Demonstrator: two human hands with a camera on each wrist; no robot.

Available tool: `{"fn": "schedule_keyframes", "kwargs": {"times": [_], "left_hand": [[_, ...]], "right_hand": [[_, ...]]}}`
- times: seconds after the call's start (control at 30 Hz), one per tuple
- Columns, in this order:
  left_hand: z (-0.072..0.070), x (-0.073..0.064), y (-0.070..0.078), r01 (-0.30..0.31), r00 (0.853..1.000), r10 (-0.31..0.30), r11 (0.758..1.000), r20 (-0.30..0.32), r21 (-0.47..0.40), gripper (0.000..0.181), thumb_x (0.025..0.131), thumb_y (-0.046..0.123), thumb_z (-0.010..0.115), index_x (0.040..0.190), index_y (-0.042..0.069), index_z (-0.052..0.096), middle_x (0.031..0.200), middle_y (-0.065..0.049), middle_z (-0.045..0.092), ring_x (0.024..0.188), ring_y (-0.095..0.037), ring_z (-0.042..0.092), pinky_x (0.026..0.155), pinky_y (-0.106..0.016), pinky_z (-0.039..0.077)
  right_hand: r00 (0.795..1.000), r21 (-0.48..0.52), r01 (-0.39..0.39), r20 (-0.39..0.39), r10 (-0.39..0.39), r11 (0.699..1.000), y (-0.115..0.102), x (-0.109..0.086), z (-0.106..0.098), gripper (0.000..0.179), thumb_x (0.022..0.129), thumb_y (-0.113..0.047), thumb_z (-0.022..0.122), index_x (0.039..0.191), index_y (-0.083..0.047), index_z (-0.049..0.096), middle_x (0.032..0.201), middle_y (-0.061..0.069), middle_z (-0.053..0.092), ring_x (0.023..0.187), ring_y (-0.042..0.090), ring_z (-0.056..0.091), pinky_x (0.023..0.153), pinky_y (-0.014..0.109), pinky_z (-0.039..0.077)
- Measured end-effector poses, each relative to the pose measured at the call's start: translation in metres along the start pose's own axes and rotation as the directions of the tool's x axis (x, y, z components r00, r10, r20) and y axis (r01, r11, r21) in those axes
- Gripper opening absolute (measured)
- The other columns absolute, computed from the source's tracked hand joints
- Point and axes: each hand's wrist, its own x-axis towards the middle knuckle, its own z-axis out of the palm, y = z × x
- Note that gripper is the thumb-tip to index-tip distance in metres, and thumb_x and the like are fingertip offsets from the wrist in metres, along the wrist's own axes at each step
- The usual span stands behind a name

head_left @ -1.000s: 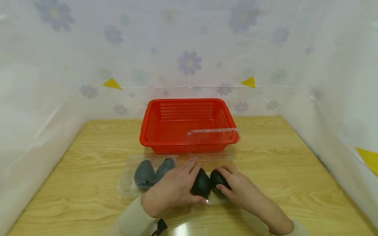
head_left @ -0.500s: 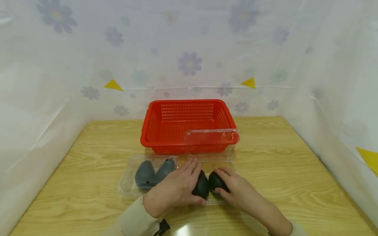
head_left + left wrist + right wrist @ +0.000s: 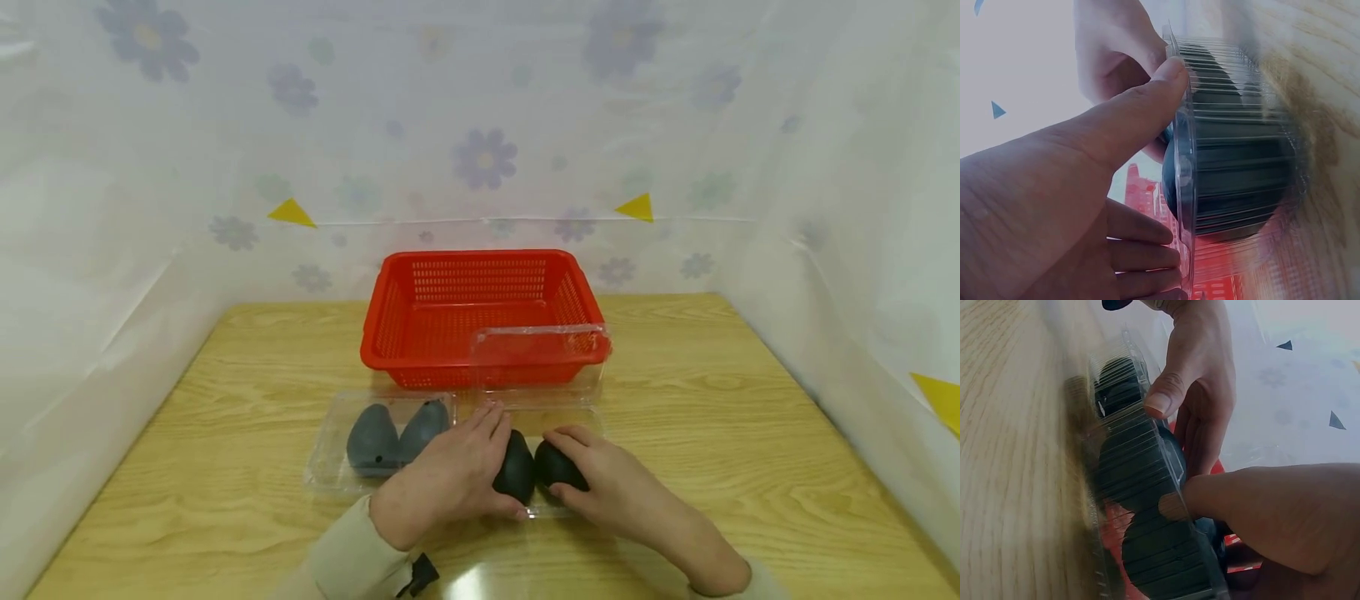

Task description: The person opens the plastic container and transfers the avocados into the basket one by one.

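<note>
Two dark, pear-shaped avocados sit side by side in an open clear plastic box [image 3: 536, 421], whose lid [image 3: 536, 367] stands raised behind. My right hand [image 3: 611, 479] grips the right avocado [image 3: 555, 465], with the thumb in front and the fingers over its top and far side. Against the left avocado [image 3: 517, 471] lies my left hand [image 3: 457, 479], fingers straight. In the left wrist view, its thumb [image 3: 1169, 72] rests on the box rim [image 3: 1185, 162]. Through the ribbed wall in the right wrist view both avocados [image 3: 1135, 469] show; my right fingers are partly hidden.
A second clear box [image 3: 326, 475], lid down, stands to the left with two avocados [image 3: 372, 437] inside. Behind is a red plastic basket [image 3: 483, 373], partly seen through the raised lid. Pale flowered sheeting [image 3: 480, 108] closes off the back and both sides of the wooden table [image 3: 720, 400].
</note>
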Motion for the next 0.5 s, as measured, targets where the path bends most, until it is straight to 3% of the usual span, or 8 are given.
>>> {"fn": "schedule_keyframes", "kwargs": {"times": [0.5], "left_hand": [[-0.001, 0.000, -0.002, 0.007, 1.000, -0.008, 0.998, -0.021, -0.056, 0.116, 0.069, 0.073, 0.073, 0.153, 0.003, 0.034, 0.159, -0.015, 0.035, 0.148, -0.027, 0.034, 0.115, -0.038, 0.040]], "right_hand": [[0.998, -0.004, 0.017, -0.054, -0.017, 1.000, 0.003, -0.005, -0.022, 0.057, 0.085, -0.024, 0.077, 0.137, -0.009, 0.058, 0.134, 0.004, 0.060, 0.108, 0.021, 0.065, 0.085, 0.040, 0.059]]}}
